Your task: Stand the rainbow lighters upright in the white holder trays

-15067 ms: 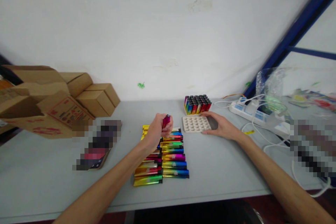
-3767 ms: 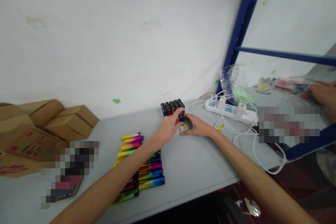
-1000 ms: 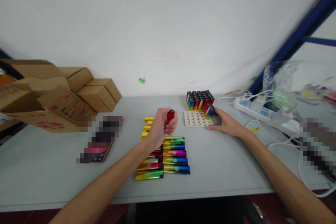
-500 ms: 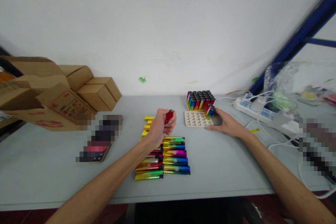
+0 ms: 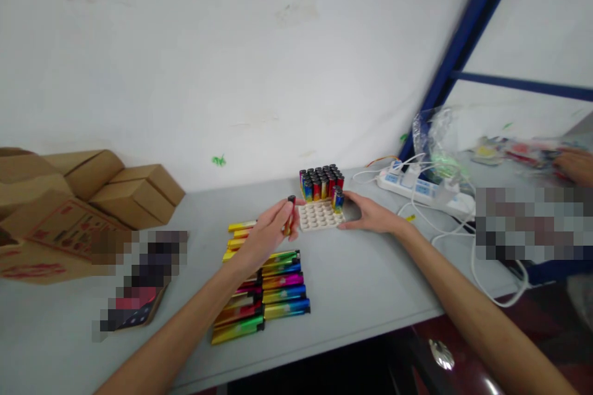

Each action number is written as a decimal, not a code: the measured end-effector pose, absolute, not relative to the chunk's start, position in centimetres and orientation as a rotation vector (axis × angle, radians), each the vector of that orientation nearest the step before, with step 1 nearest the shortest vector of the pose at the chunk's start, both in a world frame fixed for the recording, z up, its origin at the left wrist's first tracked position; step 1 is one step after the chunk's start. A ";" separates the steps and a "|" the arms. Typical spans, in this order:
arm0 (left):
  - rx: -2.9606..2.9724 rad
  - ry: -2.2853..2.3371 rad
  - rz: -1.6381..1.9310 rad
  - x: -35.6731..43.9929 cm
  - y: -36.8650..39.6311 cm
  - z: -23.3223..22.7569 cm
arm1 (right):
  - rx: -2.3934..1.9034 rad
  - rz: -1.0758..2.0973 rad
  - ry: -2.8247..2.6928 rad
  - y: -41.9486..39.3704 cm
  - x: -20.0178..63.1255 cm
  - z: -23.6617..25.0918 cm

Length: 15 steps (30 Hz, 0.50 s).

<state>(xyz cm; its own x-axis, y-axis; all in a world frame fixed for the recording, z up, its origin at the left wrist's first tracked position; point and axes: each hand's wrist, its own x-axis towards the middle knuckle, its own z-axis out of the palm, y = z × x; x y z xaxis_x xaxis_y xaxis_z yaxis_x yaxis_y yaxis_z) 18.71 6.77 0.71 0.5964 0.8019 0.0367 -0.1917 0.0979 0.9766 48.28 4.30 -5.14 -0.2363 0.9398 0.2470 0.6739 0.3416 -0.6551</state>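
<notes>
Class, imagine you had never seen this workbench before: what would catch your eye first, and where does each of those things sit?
First, the rows of rainbow-coloured lighters lying flat at the table's near edge. Next, the left hand holding one lighter upright beside the white holed tray, which the right hand steadies; upright lighters fill its far rows. Brown cardboard boxes sit far left against the wall.

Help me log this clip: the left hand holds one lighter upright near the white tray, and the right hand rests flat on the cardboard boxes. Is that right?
Not quite. The left hand does hold one lighter upright near the white tray, but the right hand rests at that tray's right edge, far from the cardboard boxes on the left. The head view shows this.
</notes>
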 end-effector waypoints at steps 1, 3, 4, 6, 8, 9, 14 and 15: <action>1.299 0.592 0.782 19.1 6.7 0.9 | -1.383 0.559 -1.996 4.3 48.2 -5.2; 1.346 0.597 0.755 19.9 6.7 1.6 | -1.358 0.541 -1.988 4.3 47.9 -5.2; 1.366 0.610 0.753 20.4 6.7 1.9 | -1.355 0.527 -1.985 4.3 47.8 -5.3; 1.422 0.650 0.778 21.6 7.0 2.4 | -1.351 0.501 -1.983 4.3 47.5 -5.4; 1.541 0.684 0.795 22.9 7.5 2.5 | -1.339 0.484 -1.986 4.3 47.3 -5.5; 1.619 0.701 0.801 23.5 7.8 2.3 | -1.331 0.477 -1.987 4.3 47.3 -5.6; 1.933 0.776 0.880 25.7 8.8 0.5 | -1.289 0.488 -1.999 4.5 47.5 -5.8; 2.001 0.791 0.883 25.9 8.9 0.3 | -1.279 0.493 -2.000 4.5 47.5 -5.8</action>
